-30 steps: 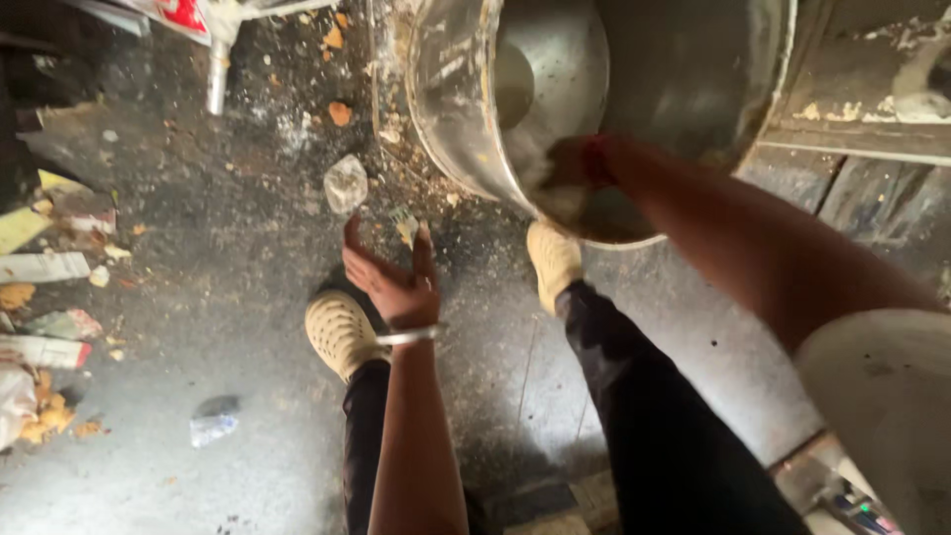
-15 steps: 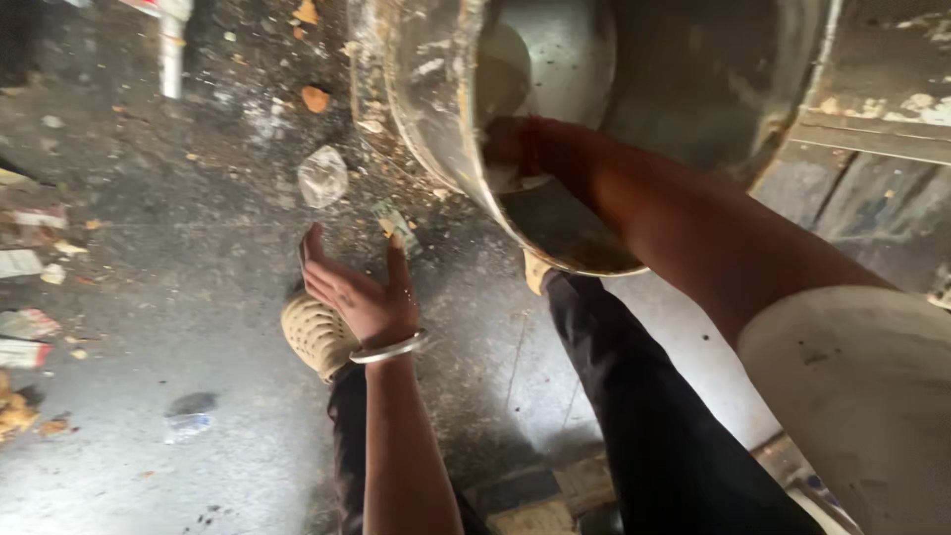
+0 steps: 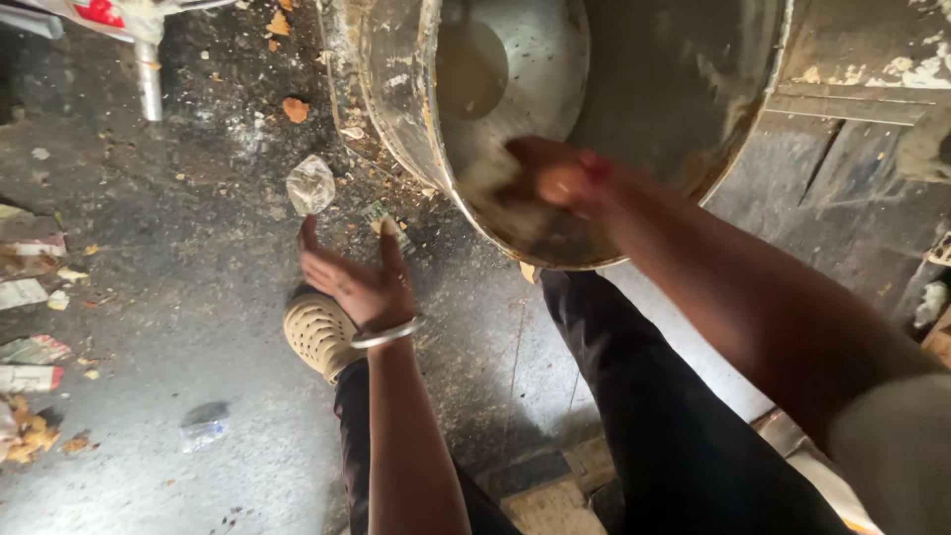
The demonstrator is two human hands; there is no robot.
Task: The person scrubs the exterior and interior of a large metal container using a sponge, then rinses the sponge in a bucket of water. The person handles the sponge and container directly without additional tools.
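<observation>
A large metal drum-shaped pot (image 3: 416, 119), dirty and streaked, lies on its side with its mouth toward me. My right hand (image 3: 555, 183) reaches into the mouth and presses against the lower inside wall; a pale lump sits under the fingers, and I cannot tell whether the hand grips it. My left hand (image 3: 357, 277) hangs open, palm up, fingers spread, below and left of the pot's rim, holding nothing. A metal bangle (image 3: 386, 332) circles that wrist. Under it is my tan perforated shoe (image 3: 317, 337).
The wet dark concrete floor is strewn with litter: a crumpled clear plastic bag (image 3: 310, 185), orange scraps (image 3: 294, 109), paper wrappers (image 3: 30, 297) at the left edge, a flattened clear bottle (image 3: 205, 424). A metal pipe leg (image 3: 149, 79) stands at the top left. Worn planks (image 3: 872, 149) lie to the right.
My right hand has shifted along the pot's lower inside wall. My left hand rose slightly and turned palm up. The view moved closer to the pot.
</observation>
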